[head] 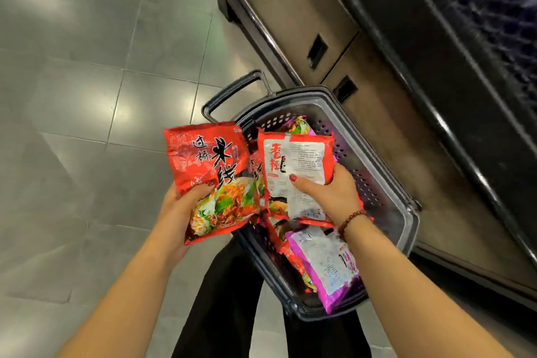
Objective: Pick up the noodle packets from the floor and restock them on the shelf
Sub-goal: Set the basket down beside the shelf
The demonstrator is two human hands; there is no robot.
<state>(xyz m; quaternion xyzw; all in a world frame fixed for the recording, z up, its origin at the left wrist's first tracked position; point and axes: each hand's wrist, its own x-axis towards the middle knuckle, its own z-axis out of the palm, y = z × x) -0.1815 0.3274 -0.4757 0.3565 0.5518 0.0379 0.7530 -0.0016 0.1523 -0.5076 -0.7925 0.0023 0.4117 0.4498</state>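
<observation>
Our left hand (186, 209) grips a red noodle packet (212, 171) by its lower left edge, thumb pressed on the printed front and fingers curled behind it. The packet faces us, tilted, with its large black characters and a picture of noodles showing. It hangs above the floor (72, 96), just left of the basket (374, 183).

Our right hand (328, 192) holds a second red packet (296, 163), which is turned so that its white label side faces up. The thumb lies across the label and the fingers wrap round the right edge. This packet sits over the middle of the basket, and we cannot tell whether it touches the ones beneath. A dark bead bracelet (350, 221) circles the right wrist.

The basket is dark grey with perforated walls and stands on the grey tiled floor, its handle (232, 90) folded out at the far end. More packets lie inside it: a purple one (325, 264) at the near end with its label up, red ones under our right hand, and another purple one (299, 123) at the far end.

A brown-panelled shelf unit (290, 9) with dark rails runs close beside the basket on the right. Black trousers (226, 299) show between our forearms.
</observation>
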